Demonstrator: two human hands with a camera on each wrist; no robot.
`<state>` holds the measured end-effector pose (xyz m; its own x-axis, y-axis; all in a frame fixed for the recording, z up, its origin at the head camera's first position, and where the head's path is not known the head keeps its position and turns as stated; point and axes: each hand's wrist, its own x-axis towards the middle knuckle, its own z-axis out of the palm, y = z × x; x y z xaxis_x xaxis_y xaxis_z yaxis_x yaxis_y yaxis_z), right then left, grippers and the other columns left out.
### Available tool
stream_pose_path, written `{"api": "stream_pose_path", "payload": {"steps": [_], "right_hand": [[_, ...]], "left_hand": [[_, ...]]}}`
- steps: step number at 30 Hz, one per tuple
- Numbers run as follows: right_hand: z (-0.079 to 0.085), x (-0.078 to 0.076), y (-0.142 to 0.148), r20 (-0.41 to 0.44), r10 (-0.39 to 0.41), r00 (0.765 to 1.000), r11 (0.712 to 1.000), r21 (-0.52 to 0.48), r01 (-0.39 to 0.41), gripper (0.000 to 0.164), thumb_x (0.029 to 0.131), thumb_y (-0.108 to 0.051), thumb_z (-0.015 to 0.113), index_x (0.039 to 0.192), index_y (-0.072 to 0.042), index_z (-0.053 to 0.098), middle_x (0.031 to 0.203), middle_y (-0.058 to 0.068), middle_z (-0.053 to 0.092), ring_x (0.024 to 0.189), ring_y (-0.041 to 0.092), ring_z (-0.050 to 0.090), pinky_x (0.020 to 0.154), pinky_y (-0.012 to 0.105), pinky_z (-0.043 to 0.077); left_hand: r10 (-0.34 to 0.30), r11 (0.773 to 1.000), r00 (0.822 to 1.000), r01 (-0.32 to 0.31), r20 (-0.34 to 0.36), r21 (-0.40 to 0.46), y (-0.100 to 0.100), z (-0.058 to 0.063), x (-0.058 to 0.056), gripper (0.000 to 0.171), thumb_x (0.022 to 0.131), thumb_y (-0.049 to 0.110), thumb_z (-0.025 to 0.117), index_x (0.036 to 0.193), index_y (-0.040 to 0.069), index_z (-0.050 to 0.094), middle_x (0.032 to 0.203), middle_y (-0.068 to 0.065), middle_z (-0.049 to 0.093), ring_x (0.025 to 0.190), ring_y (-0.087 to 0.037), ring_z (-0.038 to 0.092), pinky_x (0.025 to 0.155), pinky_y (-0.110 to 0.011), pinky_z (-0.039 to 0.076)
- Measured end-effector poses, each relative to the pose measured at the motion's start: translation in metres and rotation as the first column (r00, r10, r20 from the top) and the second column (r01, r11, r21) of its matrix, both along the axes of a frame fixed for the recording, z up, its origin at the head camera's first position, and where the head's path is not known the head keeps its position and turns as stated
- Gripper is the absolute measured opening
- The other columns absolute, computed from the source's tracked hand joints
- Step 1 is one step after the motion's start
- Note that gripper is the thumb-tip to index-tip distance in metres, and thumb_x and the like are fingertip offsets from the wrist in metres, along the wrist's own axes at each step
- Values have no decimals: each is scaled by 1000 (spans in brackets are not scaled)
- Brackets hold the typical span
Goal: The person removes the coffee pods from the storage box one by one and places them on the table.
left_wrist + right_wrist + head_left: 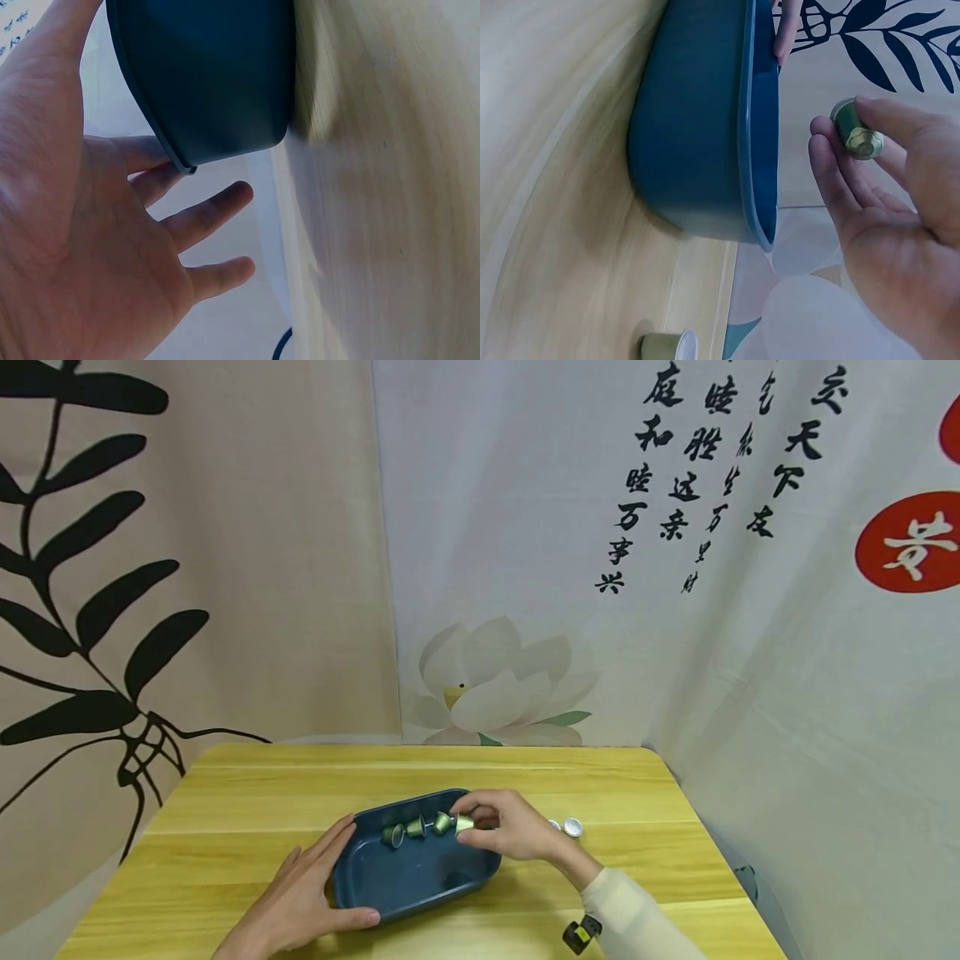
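My right hand (517, 827) pinches a green coffee capsule (859, 133) between thumb and fingertips, over the right end of a deep blue tray (405, 881). Three more green capsules are in a row along the tray's far side: one at the left (393, 835), one in the middle (416, 827) and one close to my right fingers (442, 822). My left hand (303, 885) rests against the tray's left end, thumb at the near rim and fingers along the left side. In the left wrist view its ring and little fingers stretch out free of the tray.
Two capsules with pale lids stand on the wooden table (600, 893) right of the tray, the nearer one (573, 827) fully visible, the other partly behind my right hand. A printed cloth backdrop (510, 568) hangs behind the table. A black-and-yellow device (581, 933) sits at my right sleeve.
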<state>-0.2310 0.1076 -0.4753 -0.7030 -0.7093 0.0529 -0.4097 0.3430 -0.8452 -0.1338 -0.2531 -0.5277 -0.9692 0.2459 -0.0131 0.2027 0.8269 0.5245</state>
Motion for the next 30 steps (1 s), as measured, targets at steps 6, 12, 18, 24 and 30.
{"api": "stream_pose_path", "payload": {"steps": [6,12,18,24,30], "right_hand": [[-4,0,12,26,-28,999,999,-29,29,33,106,-19,82,139,-16,75,134,14,79,112,8,80,103,21,64],[-7,0,21,26,-47,999,997,-65,49,35,105,-16,82,138,-6,74,138,25,76,113,9,80,102,21,65],[-7,1,31,-17,-103,995,993,-59,102,34,104,-20,84,135,-9,76,129,13,81,110,10,79,98,26,67],[-10,0,42,-105,-161,981,986,-51,157,38,103,-22,86,134,-4,77,119,7,83,101,8,76,91,26,66],[-11,1,56,-69,-218,974,975,-66,214,37,102,-20,87,134,-6,78,120,9,83,103,8,77,93,28,67]], "left_hand": [[3,1000,1000,-3,13,-7,1,1,0,143,76,87,87,180,9,28,189,-18,25,160,-54,49,123,-94,25],[9,1000,1000,-8,18,-18,1,0,-2,144,75,88,86,180,10,28,189,-17,25,160,-53,51,123,-94,25],[10,1000,1000,-9,24,-20,2,1,-1,144,75,89,86,181,10,27,189,-18,24,161,-53,49,124,-94,25],[9,1000,1000,-9,25,-7,1,1,-1,145,75,89,86,181,11,26,189,-18,25,161,-54,48,124,-94,24],[13,1000,1000,-12,21,-8,2,1,-1,144,75,88,86,181,11,26,189,-19,26,160,-55,49,124,-94,25]]}}
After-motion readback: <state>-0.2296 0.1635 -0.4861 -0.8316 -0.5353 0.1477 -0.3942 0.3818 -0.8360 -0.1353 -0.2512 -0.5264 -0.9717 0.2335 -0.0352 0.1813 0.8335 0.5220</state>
